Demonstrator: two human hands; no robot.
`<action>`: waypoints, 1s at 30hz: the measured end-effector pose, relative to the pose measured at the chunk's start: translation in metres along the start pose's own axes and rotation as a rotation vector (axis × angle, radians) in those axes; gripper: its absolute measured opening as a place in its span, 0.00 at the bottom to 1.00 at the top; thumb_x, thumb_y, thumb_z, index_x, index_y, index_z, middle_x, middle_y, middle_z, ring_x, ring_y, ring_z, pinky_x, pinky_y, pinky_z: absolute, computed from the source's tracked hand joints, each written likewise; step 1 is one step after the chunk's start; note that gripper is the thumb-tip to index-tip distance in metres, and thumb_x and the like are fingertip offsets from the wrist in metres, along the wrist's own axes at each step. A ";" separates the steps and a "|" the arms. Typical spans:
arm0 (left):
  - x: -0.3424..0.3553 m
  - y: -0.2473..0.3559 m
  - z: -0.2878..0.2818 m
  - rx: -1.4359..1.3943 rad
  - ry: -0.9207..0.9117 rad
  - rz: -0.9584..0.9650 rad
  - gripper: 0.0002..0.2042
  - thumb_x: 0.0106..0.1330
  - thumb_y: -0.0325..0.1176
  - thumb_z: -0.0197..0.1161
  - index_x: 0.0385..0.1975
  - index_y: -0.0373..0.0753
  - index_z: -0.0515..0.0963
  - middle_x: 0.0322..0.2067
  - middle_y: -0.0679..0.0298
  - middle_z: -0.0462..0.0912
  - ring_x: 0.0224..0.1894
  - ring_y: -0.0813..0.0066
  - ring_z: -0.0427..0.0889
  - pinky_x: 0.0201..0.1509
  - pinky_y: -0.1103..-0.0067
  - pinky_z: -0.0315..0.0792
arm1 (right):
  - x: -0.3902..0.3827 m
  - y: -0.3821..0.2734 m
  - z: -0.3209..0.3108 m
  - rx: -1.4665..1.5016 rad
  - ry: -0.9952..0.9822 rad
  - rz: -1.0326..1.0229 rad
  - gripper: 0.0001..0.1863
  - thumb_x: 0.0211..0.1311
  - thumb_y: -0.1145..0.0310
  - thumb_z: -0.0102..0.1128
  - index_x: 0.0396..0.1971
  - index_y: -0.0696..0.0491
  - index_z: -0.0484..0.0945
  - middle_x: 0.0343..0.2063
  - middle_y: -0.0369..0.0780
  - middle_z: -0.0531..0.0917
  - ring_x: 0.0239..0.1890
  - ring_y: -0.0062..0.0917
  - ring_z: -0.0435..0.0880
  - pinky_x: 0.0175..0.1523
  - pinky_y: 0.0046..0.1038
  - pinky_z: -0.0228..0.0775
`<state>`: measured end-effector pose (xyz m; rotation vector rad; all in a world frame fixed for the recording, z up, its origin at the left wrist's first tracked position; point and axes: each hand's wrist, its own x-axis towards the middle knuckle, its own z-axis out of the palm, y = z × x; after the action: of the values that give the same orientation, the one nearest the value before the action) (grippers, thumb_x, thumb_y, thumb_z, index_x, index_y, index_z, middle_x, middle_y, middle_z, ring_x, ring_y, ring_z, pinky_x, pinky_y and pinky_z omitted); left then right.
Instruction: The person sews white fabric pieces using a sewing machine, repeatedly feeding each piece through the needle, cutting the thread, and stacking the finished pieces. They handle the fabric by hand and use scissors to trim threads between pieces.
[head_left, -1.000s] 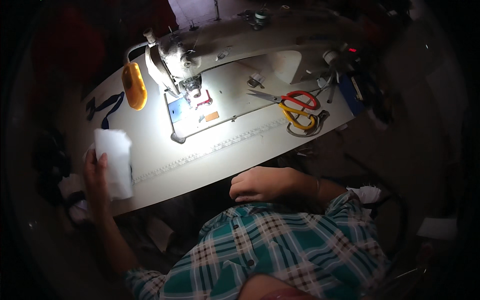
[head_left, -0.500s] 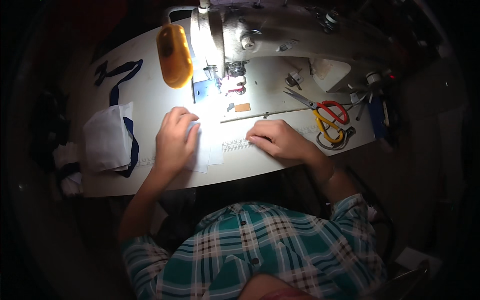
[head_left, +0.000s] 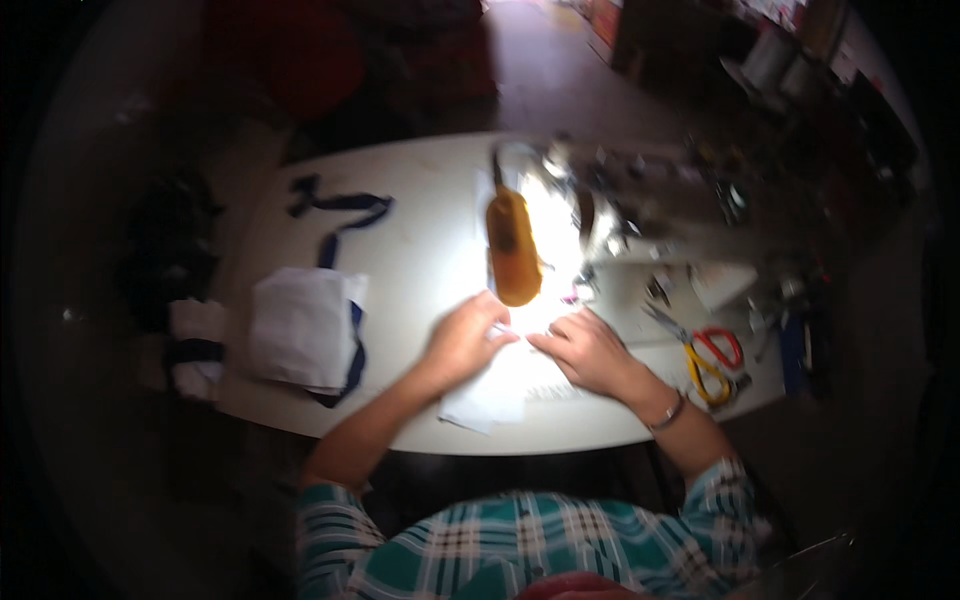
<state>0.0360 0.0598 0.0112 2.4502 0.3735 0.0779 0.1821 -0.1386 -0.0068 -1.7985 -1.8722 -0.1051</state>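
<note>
A white cloth piece [head_left: 487, 398] lies on the table before the sewing machine [head_left: 650, 190], its upper part lost in the lamp's glare. My left hand [head_left: 468, 342] is closed on the cloth's upper edge, thumb against fingers. Close by on the right, my right hand [head_left: 588, 354] is bent inward, its thumb and fingers pinched at the same bright edge. The fingertips of both hands nearly meet just below the orange-yellow lamp [head_left: 515, 250]. Blur and glare hide the exact grip.
Scissors [head_left: 708, 365] with red and yellow handles lie right of my right hand. To the left rest a stack of white cloth [head_left: 302, 328] and a dark blue strip [head_left: 350, 203]. More white cloth with a dark band [head_left: 195, 350] sits past the table's left edge.
The view has tilted up and blurred, showing more floor beyond the table. My right hand has moved left from the ruler markings to the cloth, and the two hands have come close together.
</note>
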 end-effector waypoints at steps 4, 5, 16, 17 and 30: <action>-0.006 0.004 -0.012 -0.026 0.118 0.166 0.15 0.66 0.37 0.74 0.46 0.37 0.82 0.49 0.56 0.77 0.55 0.57 0.79 0.61 0.67 0.75 | -0.001 -0.002 -0.002 -0.013 0.018 0.009 0.13 0.64 0.73 0.65 0.48 0.50 0.88 0.31 0.39 0.79 0.37 0.34 0.80 0.47 0.34 0.71; -0.004 -0.001 -0.022 0.040 0.276 0.299 0.14 0.66 0.36 0.73 0.47 0.36 0.82 0.47 0.55 0.77 0.53 0.56 0.80 0.59 0.66 0.76 | -0.001 -0.004 -0.003 -0.016 0.047 -0.015 0.12 0.64 0.73 0.66 0.46 0.50 0.89 0.30 0.38 0.78 0.36 0.34 0.79 0.45 0.34 0.70; 0.045 0.067 -0.331 0.498 1.399 0.525 0.42 0.75 0.33 0.61 0.83 0.39 0.42 0.27 0.63 0.82 0.26 0.75 0.83 0.34 0.75 0.83 | 0.002 -0.006 0.003 -0.071 0.129 -0.070 0.10 0.60 0.75 0.70 0.41 0.51 0.88 0.26 0.39 0.78 0.31 0.34 0.78 0.41 0.34 0.70; 0.047 0.072 -0.341 0.468 1.331 0.370 0.44 0.73 0.31 0.61 0.83 0.39 0.41 0.26 0.63 0.81 0.26 0.74 0.83 0.34 0.74 0.82 | 0.000 -0.006 0.003 -0.076 0.128 -0.069 0.10 0.60 0.75 0.70 0.41 0.51 0.88 0.26 0.39 0.77 0.31 0.34 0.78 0.41 0.35 0.70; 0.040 0.104 -0.362 0.381 1.140 0.088 0.51 0.64 0.29 0.64 0.83 0.37 0.35 0.24 0.56 0.82 0.26 0.60 0.83 0.33 0.65 0.80 | -0.004 0.000 0.008 -0.069 0.143 -0.087 0.11 0.57 0.77 0.69 0.41 0.50 0.88 0.25 0.39 0.77 0.32 0.36 0.79 0.41 0.36 0.70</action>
<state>0.0461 0.2098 0.3584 2.5340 0.7994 1.5904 0.1800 -0.1389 -0.0150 -1.7067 -1.8649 -0.3255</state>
